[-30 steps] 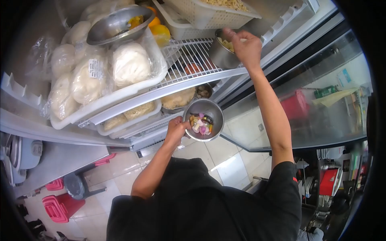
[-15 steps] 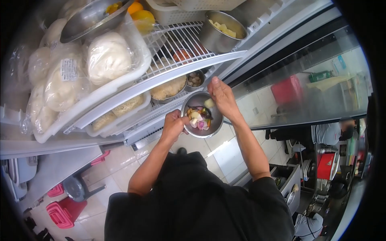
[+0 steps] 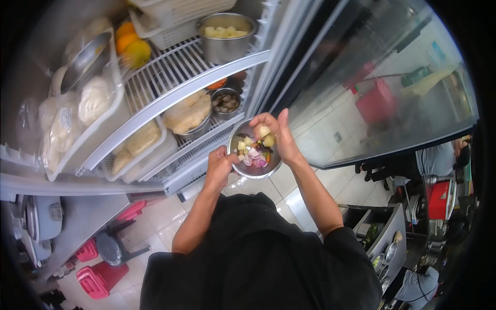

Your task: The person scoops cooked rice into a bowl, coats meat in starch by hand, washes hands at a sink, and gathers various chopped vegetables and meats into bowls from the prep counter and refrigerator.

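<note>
My left hand is closed on the rim of a small steel bowl, thumb over the inner edge. Inside lie pieces of pink-purple onion, dark strips and pale yellow chunks that look like potato. At the bowl's far right side, my right hand has its thumb raised apart from the curved fingers. A few pale chunks are just under those fingers, at or above the bowl; whether they touch the hand I cannot tell.
Before me stands an open fridge with wire shelves, holding a steel pot of pale chunks, bagged dough and smaller containers. Its glass door swings out right. A steel counter is left; people stand right.
My right hand has gone from a closed fist to parted fingers, lower over the bowl. More pale chunks show in the bowl. The view has shifted, so more of the fridge door shows.
</note>
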Demonstrator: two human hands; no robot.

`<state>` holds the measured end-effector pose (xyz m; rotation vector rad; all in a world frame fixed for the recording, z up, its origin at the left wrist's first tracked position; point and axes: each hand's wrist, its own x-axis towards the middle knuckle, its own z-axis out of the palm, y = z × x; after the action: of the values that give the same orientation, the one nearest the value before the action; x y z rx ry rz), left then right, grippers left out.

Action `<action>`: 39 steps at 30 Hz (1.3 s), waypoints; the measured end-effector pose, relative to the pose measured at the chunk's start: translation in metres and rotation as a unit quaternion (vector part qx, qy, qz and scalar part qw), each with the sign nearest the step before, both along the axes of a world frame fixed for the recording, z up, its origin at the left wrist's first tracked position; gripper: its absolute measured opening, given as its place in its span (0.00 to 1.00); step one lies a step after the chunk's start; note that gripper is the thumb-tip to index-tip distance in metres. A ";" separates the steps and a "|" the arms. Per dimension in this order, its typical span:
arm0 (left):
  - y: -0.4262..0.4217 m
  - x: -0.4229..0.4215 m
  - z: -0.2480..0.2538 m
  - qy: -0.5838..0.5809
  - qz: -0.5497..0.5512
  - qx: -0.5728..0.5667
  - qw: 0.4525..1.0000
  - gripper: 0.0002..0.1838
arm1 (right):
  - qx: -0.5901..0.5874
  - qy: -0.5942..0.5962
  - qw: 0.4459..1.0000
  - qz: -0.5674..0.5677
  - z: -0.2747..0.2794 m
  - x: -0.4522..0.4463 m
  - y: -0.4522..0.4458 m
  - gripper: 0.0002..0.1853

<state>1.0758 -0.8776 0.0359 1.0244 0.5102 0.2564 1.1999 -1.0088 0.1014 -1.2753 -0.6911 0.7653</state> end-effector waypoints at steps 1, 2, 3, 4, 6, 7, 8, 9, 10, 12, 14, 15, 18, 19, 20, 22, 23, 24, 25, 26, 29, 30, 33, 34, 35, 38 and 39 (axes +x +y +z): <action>-0.009 0.004 0.000 -0.004 -0.002 -0.005 1.000 0.05 | 0.009 -0.029 0.999 -0.023 0.002 0.001 -0.010 0.45; -0.019 0.009 0.000 -0.005 -0.003 -0.003 1.000 0.05 | 0.015 -0.057 0.997 -0.047 0.004 -0.001 -0.020 0.45; -0.027 0.012 0.000 -0.004 -0.004 -0.002 1.000 0.05 | 0.020 -0.083 0.994 -0.072 0.004 -0.001 -0.030 0.46; -0.036 0.015 -0.002 -0.003 -0.004 -0.002 1.000 0.05 | 0.057 -0.176 0.975 -0.127 -0.002 0.009 -0.048 0.41; -0.051 0.022 -0.023 -0.002 0.008 -0.004 1.000 0.06 | 0.072 -0.208 0.924 -0.314 -0.003 0.011 -0.093 0.32; -0.058 0.023 -0.030 -0.001 0.020 -0.007 1.000 0.06 | 0.073 -0.164 0.889 -0.421 -0.017 0.018 -0.123 0.23; -0.067 0.022 -0.031 -0.001 0.033 -0.018 0.999 0.07 | 0.035 -0.122 0.842 -0.525 -0.046 0.032 -0.159 0.18; -0.073 0.020 -0.035 0.001 0.041 -0.017 0.999 0.07 | -0.003 -0.082 0.809 -0.582 -0.087 0.048 -0.206 0.15; -0.078 0.018 -0.042 0.001 0.053 -0.016 0.998 0.07 | -0.042 0.038 0.760 -0.647 -0.117 0.064 -0.250 0.15; -0.089 0.008 -0.039 0.016 0.073 -0.030 0.997 0.10 | -0.104 0.111 0.690 -0.707 -0.200 0.088 -0.368 0.19; -0.103 -0.003 -0.048 0.008 0.122 -0.035 0.992 0.11 | -0.138 0.129 0.662 -0.726 -0.270 0.107 -0.479 0.24; -0.108 -0.009 -0.055 0.007 0.154 -0.030 0.988 0.12 | -0.134 0.151 0.684 -0.700 -0.266 0.108 -0.507 0.26; -0.119 -0.016 -0.074 0.064 0.213 -0.043 0.974 0.14 | -0.112 0.211 0.757 -0.609 -0.225 0.134 -0.552 0.32; -0.122 -0.019 -0.073 0.080 0.220 -0.048 0.971 0.13 | -0.096 0.225 0.777 -0.580 -0.211 0.146 -0.557 0.34; -0.126 -0.028 -0.074 0.091 0.245 -0.052 0.964 0.11 | -0.093 0.240 0.800 -0.542 -0.201 0.167 -0.558 0.36; -0.125 -0.036 -0.065 0.097 0.249 -0.068 0.961 0.08 | -0.076 0.259 0.831 -0.487 -0.187 0.194 -0.541 0.40; -0.126 -0.036 -0.068 0.100 0.283 -0.090 0.950 0.08 | -0.103 0.254 0.837 -0.473 -0.183 0.202 -0.525 0.39; -0.129 -0.038 -0.069 0.094 0.315 -0.107 0.938 0.08 | -0.133 0.242 0.849 -0.450 -0.190 0.208 -0.494 0.39; -0.131 -0.042 -0.069 0.086 0.348 -0.125 0.925 0.08 | -0.165 0.229 0.860 -0.424 -0.198 0.211 -0.464 0.38; -0.130 -0.052 -0.068 0.088 0.363 -0.132 0.918 0.09 | -0.191 0.216 0.871 -0.398 -0.210 0.205 -0.431 0.37; -0.144 -0.174 -0.069 0.065 0.434 -0.120 0.890 0.09 | -0.245 0.178 0.908 -0.291 -0.227 0.143 -0.334 0.35; -0.144 -0.202 -0.069 0.059 0.463 -0.113 0.877 0.09 | -0.259 0.167 0.917 -0.254 -0.235 0.127 -0.307 0.34; -0.167 -0.293 -0.067 0.038 0.564 -0.110 0.817 0.09 | -0.293 0.131 0.936 -0.145 -0.254 0.078 -0.230 0.32; -0.182 -0.329 -0.064 0.039 0.611 -0.124 0.781 0.10 | -0.315 0.114 0.937 -0.105 -0.258 0.056 -0.204 0.32; -0.196 -0.366 -0.062 0.036 0.651 -0.127 0.748 0.10 | -0.328 0.102 0.937 -0.069 -0.263 0.032 -0.180 0.31; -0.253 -0.483 -0.093 0.014 0.752 -0.119 0.649 0.11 | -0.357 0.065 0.932 0.016 -0.279 -0.042 -0.133 0.29; -0.280 -0.522 -0.104 0.013 0.782 -0.110 0.613 0.12 | -0.366 0.054 0.928 0.041 -0.283 -0.071 -0.120 0.28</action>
<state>0.5539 -1.1577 -0.0680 0.0444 1.3494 1.7020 1.1292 -1.1291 -0.1813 -1.8631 -0.3681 1.2182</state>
